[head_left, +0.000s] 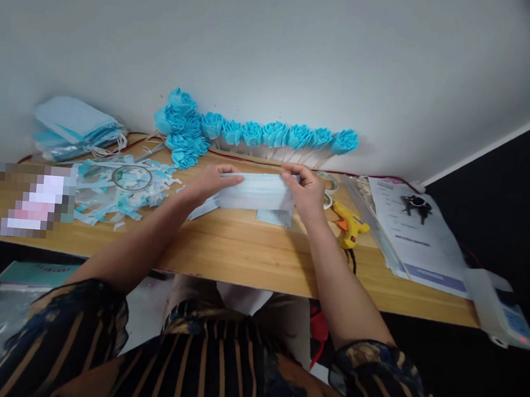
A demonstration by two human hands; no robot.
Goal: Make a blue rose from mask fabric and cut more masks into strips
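Observation:
A pale blue, pleated face mask [257, 192] is stretched between my two hands above the wooden table. Its left end is pinched by my left hand [218, 181], thumb along the top edge. My right hand [306, 189] grips the other end between thumb and fingers. Flat pale blue pieces [274, 217] lie on the table beneath the mask, partly hidden by it. Behind, a row of blue fabric-like flowers [274, 134] on thin sticks leans against the wall, with more flowers [182, 128] heaped at its left end.
Left are a stack of masks [76, 123], a heap of scraps [118, 196] with a ring [131, 177] on top, and a blurred-out item [35, 202]. Right are tape rolls [328, 182], a yellow glue gun [349, 225], papers [411, 234], keys [417, 205] and a white power strip [501, 309].

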